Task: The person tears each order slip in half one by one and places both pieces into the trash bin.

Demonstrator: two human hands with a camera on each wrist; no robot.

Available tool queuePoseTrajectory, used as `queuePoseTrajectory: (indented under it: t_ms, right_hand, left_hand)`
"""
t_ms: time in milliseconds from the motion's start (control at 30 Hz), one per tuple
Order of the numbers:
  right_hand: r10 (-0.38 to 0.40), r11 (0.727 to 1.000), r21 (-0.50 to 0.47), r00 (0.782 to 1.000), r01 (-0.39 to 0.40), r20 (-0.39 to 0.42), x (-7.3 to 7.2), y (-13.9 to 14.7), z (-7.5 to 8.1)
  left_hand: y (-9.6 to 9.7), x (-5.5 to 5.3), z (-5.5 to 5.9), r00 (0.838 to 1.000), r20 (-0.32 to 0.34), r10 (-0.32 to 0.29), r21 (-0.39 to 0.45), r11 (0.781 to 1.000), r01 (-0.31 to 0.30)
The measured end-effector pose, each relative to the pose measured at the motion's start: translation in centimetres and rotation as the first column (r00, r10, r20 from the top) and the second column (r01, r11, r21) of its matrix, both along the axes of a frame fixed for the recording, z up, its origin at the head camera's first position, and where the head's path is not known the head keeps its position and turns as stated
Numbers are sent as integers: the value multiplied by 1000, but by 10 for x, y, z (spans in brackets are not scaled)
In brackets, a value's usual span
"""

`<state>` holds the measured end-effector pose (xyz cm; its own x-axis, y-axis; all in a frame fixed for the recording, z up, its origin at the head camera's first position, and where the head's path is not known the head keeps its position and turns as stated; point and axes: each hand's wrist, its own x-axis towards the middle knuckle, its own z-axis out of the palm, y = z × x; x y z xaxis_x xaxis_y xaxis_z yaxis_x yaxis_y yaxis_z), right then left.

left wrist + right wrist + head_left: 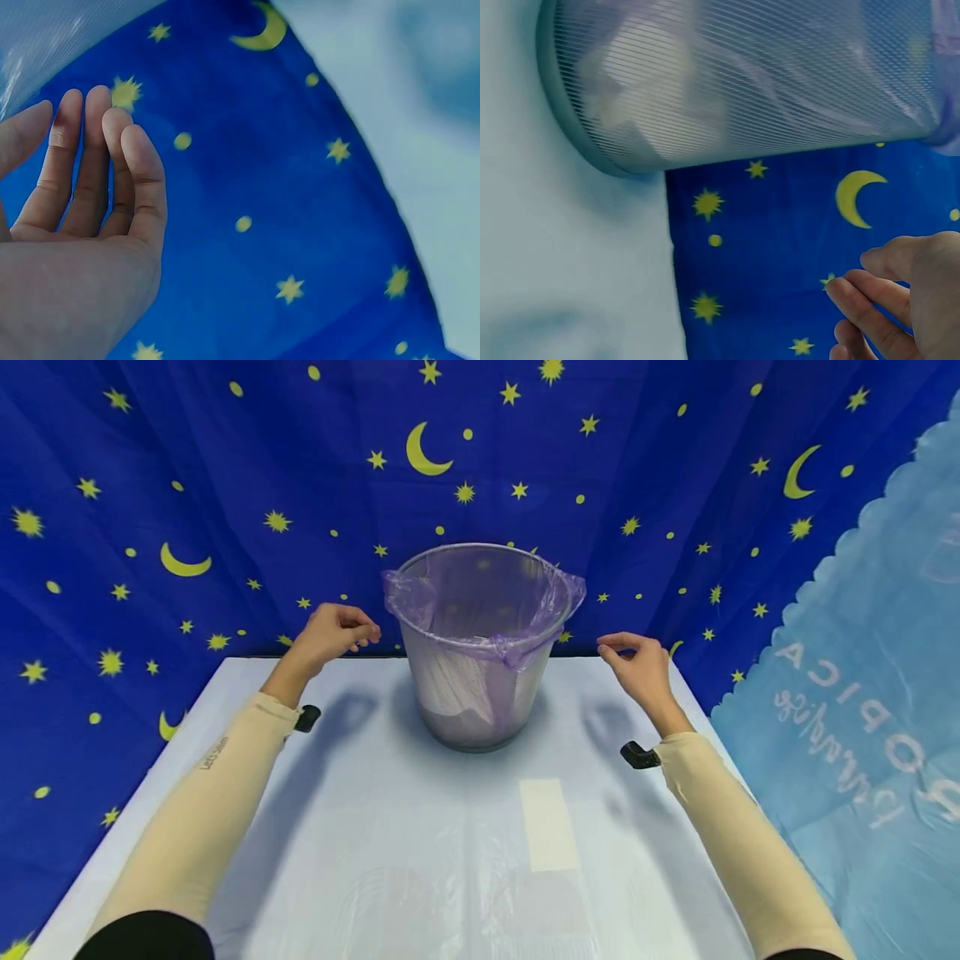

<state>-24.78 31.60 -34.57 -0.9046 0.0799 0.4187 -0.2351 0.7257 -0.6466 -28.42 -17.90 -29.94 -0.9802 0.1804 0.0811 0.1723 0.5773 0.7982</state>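
Observation:
A mesh wastebasket (468, 693) stands upright at the far edge of the white table. Its purple plastic bag (517, 647) lines the inside and folds out over the rim, bunched at the front. Pale crumpled contents (649, 67) show through the mesh in the right wrist view. My left hand (330, 635) hovers left of the basket, apart from it, fingers loosely bent and holding nothing, as the left wrist view confirms. On the other side, my right hand (637, 664) is also in the air, apart from the basket, with loosely bent fingers and nothing between them.
A cream rectangular patch (549, 825) lies on the white table (420, 827) in front of the basket. Blue cloth (300, 468) with yellow moons and stars hangs behind and to the left. Light blue lettered cloth (862, 693) hangs at the right.

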Motion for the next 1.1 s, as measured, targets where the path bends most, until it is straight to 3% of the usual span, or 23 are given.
queuePoseTrajectory:
  t_ms: [333,467,767,1100]
  right_hand:
    - [-36,998,-49,997,40,71,13,-2,-59]
    - [-42,996,-69,995,49,95,21,-3,-76]
    - [3,993,-118,988,15,153,35,-11,-104]
    - [7,983,-180,984,26,179,40,-15,-126]
  left_hand:
    - [5,5,-55,996,79,-29,-13,999,30]
    - [6,8,-71,994,104,-41,9,999,40]
    - [9,11,-102,991,130,-36,50,998,30]
    - [12,19,-131,986,164,-28,74,997,16]
